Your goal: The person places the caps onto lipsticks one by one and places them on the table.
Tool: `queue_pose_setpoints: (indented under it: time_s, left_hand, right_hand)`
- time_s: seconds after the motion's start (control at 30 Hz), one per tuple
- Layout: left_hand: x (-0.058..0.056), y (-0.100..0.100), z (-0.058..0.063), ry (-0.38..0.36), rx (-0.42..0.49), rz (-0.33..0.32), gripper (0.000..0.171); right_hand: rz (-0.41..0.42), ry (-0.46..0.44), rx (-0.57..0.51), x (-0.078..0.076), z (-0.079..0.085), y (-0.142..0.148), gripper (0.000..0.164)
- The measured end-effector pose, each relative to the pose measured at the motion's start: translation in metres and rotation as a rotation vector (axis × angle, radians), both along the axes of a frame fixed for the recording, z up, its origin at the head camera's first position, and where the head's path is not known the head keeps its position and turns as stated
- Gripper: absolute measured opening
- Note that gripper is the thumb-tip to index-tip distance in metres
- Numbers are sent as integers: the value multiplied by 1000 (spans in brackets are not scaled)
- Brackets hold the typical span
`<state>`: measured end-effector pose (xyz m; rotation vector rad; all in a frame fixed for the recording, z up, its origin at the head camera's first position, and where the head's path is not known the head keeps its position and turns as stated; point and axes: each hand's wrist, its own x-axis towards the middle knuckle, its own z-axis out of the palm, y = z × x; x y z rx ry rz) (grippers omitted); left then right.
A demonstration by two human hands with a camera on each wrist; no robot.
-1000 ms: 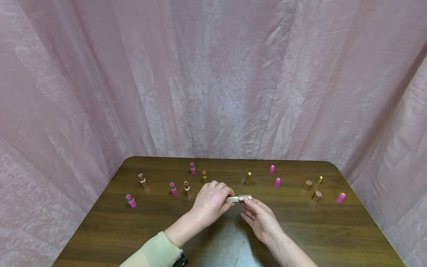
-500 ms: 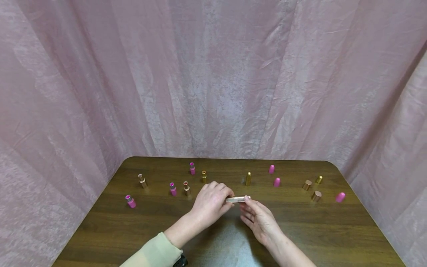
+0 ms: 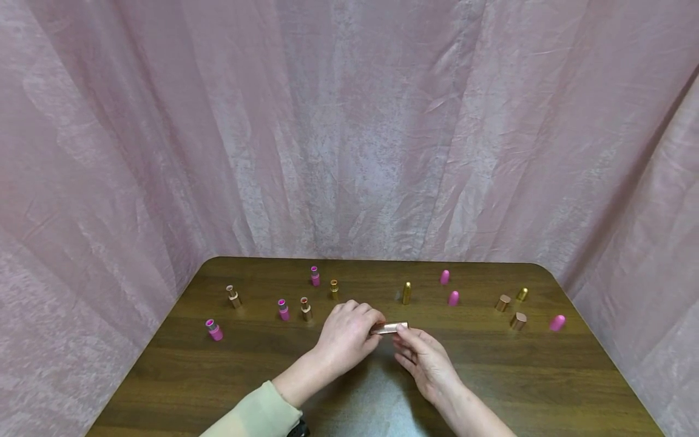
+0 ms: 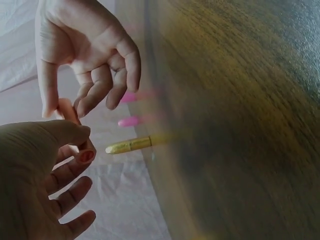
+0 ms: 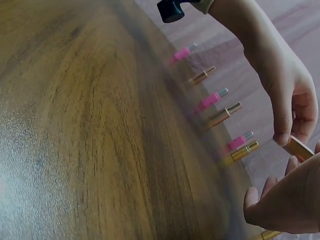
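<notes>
A lipstick tube, its gap of a second ago closed and capping apparently done, is pinched by left hand and right hand (spare fingers loosely bent).

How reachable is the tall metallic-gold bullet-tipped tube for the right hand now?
Probably not yet: the right hand pinches the shiny rose-gold tube, though the way to the gold tube looks free.
</notes>
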<state>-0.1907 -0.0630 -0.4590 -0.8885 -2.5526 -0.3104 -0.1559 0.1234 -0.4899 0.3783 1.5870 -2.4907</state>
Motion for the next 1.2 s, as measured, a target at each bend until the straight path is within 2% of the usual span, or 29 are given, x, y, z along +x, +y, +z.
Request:
queue_pose_setpoints:
  time_s: [0.1,0.2,0.3,0.47,0.6,0.73,0.83,0.93,1.03,1.2]
  left_hand:
    - [-2,3,-3,-38,-8,18,20]
    - [-5,5,-7,-103,8,37,20]
    - [-9,8,-12,-189,51,47,20]
    - [-19,13,-22,-311,132,74,22]
    - [-29,17,-28,-367,189,90,21]
    - [-39,20,-33,-409,234,85,19]
    - [-44,23,-34,-444,256,94,18]
    - [-50,25,-37,-471,269,123,18]
    - [-57,28,-40,-473,275,150,19]
    - [-68,31,-49,-468,259,184,21]
  right_hand:
    - [-1,12,36,0,1,1,6]
    - [11,29,89,1,3,3,21]
    - [29,51,145,2,5,7,36]
    - [60,80,272,1,6,18,40]
    - [121,152,500,0,6,34,36]
    - [166,297,798,-2,3,52,31]
    - [174,390,1009,-1,0,66,30]
    - [169,446,1169,2,-2,78,31]
    - [155,483,1249,4,-4,85,31]
    - [145,526,1286,7,-8,92,31]
